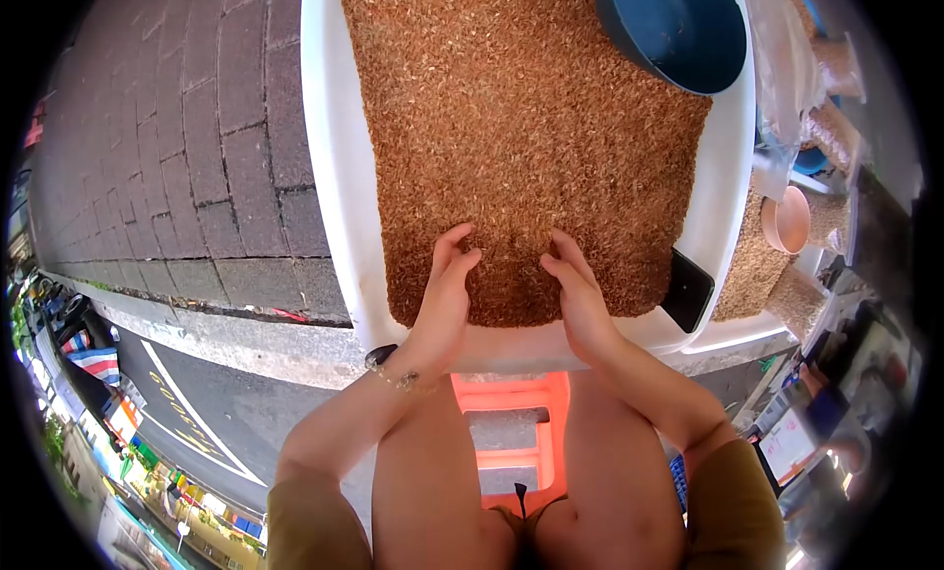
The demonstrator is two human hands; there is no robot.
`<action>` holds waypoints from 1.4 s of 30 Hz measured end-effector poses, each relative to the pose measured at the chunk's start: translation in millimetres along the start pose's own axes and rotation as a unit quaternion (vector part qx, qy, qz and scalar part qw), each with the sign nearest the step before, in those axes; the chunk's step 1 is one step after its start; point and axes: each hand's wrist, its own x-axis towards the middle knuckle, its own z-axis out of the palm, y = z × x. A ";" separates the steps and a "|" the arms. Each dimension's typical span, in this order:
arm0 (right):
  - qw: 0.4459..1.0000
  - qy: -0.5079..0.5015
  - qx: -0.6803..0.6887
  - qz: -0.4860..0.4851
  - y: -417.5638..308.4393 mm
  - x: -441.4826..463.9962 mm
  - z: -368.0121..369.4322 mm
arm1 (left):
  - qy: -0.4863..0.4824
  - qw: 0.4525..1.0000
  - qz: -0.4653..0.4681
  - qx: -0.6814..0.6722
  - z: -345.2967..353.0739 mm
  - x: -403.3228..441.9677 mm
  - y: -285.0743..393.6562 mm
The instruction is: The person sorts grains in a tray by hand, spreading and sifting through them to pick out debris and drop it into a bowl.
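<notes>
Fingers (454, 238) of the left hand (442, 297) curl loosely at the surface of the brown grain (531, 127), near the close end of the white tray (339, 177). The thumb and forefinger stand apart, so that hand is not closed. The right hand (582, 300) faces it at the same end of the tray, also loosely opened, with a strip of grain between the two. The lower fingers of both hands are hidden, so I cannot tell whether they hold any kernels.

The grain covers most of the tray's floor in a flat bed, darker towards the close end. A black phone (688, 293) leans in the tray's close right corner, and a blue bowl (678, 29) sits tilted at its far right side, partly on the grain.

Right of the tray lie paler grain (749, 260), a pink bowl (787, 221) and filled plastic bags (834, 132). Left of the tray spreads brick paving (216, 98). On the tray's near side are the person's bare legs (423, 472), with an orange stool (511, 395) showing between them.
</notes>
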 end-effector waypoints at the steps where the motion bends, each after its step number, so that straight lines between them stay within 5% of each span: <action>1: 1.000 -0.003 -0.006 0.000 -3.6 -2.1 4.4 | -0.002 0.999 -0.002 -0.038 3.2 1.0 -1.4; 5: 0.997 0.039 0.061 0.020 -2.9 -1.9 19.6 | -0.008 0.990 0.009 -0.138 9.8 5.5 -7.8; 8: 0.984 -0.051 0.168 0.029 4.7 9.8 17.4 | -0.038 0.982 0.002 -0.185 11.1 8.9 -6.5; 14: 0.978 0.002 0.197 0.068 -6.8 13.5 29.8 | -0.024 0.975 -0.051 -0.215 10.5 5.5 11.6; 18: 0.962 -0.048 0.262 0.053 -31.5 19.5 40.6 | -0.055 0.974 0.014 -0.221 17.8 8.6 28.2; 23: 0.981 -0.116 0.001 -0.155 -45.0 24.7 55.3 | 0.021 0.975 0.034 -0.219 20.2 14.8 52.5; 26: 0.887 -0.259 -0.285 -0.253 -60.8 18.4 39.9 | -0.064 0.989 0.028 -0.133 5.5 20.9 47.7; 29: 0.793 -0.230 -0.465 -0.318 -92.3 21.5 26.4 | -0.111 0.985 0.120 0.059 6.4 23.6 40.5; 31: 0.756 -0.090 -0.454 -0.463 -100.4 44.8 24.4 | -0.118 0.963 0.163 0.180 -1.5 30.9 22.6; 34: 0.808 0.073 -0.339 -0.477 -108.3 92.3 28.3 | -0.071 0.936 0.231 0.257 1.8 33.6 14.7; 37: 0.790 0.144 -0.329 -0.496 -114.9 129.1 31.8 | -0.028 0.911 0.269 0.312 9.2 30.6 18.3; 42: 0.795 0.169 -0.321 -0.486 -119.6 138.4 35.3 | -0.012 0.901 0.291 0.323 9.1 35.7 18.2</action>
